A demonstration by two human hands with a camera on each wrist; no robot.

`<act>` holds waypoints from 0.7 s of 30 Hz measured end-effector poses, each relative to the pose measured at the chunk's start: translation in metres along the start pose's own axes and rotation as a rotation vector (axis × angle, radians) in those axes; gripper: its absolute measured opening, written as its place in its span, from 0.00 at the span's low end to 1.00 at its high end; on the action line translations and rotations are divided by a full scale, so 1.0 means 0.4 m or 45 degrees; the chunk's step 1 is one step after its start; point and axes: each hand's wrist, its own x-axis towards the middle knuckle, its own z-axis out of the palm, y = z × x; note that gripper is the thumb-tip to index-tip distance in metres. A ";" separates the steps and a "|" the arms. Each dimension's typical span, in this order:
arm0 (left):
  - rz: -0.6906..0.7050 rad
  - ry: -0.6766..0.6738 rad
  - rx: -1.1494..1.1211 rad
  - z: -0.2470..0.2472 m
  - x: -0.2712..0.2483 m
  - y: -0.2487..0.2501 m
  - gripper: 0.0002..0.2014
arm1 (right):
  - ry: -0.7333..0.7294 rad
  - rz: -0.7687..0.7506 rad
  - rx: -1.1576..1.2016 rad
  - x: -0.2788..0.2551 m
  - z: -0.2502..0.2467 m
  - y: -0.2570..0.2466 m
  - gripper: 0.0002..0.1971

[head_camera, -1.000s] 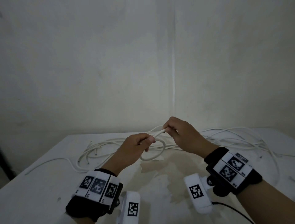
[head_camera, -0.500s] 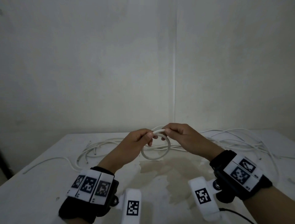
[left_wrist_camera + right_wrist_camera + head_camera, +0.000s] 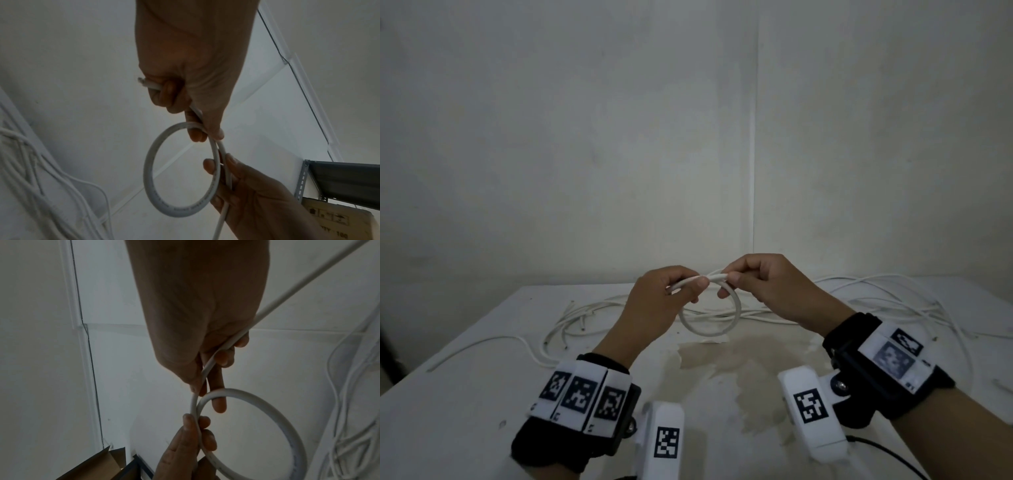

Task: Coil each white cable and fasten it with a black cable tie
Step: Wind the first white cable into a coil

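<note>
Where the two hands meet above the bench [image 3: 465, 394], a single loop of white cable [image 3: 709, 330] is held in the air, its round hanging just over the bench top. The crossing at the top of the loop is pinched by the left hand [image 3: 654, 308], thumb against curled fingers, with the cut end of the cable seen poking out past the knuckles in the left wrist view. Right beside it, the loose run of the same cable is pinched by the right hand [image 3: 767, 287], whose grip is closed on it between thumb and forefinger; from there the cable trails away toward the far side. The cable is judged to be light and fairly stiff, since the loop keeps a clean round shape unsupported; it is likely to spring open if released, so hold is best kept at the crossing point while further turns are laid on. Its smooth jacket may slide between fingertips. Behind the hands, a loose tangle of further white cables [image 3: 893, 294] is spread across the back of the bench, touching the wall. No black cable tie can be found in any view. A cardboard box [image 3: 339, 220] under a metal shelf is seen at the edge of the left wrist view; its contents cannot be told.
</note>
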 end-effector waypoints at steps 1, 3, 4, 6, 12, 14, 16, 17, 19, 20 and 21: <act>0.005 0.021 0.011 0.000 0.000 0.002 0.09 | 0.009 0.001 0.014 0.001 0.001 0.000 0.07; 0.009 0.046 0.029 0.000 0.000 0.003 0.09 | 0.043 -0.017 0.024 0.006 0.004 0.006 0.07; 0.012 0.050 0.039 0.001 0.000 0.005 0.10 | 0.063 -0.023 0.009 0.007 0.006 0.007 0.08; 0.022 0.056 0.072 0.003 -0.002 0.007 0.09 | 0.080 -0.023 -0.036 0.007 0.006 0.008 0.10; 0.050 0.108 0.187 0.010 -0.006 0.011 0.08 | 0.075 0.010 -0.070 0.003 0.008 -0.004 0.10; -0.010 0.081 0.139 0.010 -0.007 0.013 0.09 | 0.093 -0.006 -0.088 0.000 0.006 -0.013 0.09; -0.132 0.047 0.060 0.002 -0.003 0.007 0.10 | 0.119 0.007 -0.113 -0.001 -0.002 -0.009 0.10; -0.183 0.013 0.067 -0.005 -0.001 0.005 0.11 | 0.127 0.016 -0.120 -0.001 -0.008 -0.005 0.10; -0.257 -0.074 0.041 -0.022 -0.002 0.003 0.13 | 0.125 0.033 -0.111 -0.003 -0.013 0.005 0.10; -0.298 -0.117 -0.014 -0.029 -0.004 0.005 0.13 | 0.118 0.035 -0.101 -0.004 -0.012 0.008 0.09; -0.341 -0.157 -0.093 -0.036 -0.007 0.008 0.13 | 0.119 0.036 -0.097 -0.004 -0.009 0.011 0.10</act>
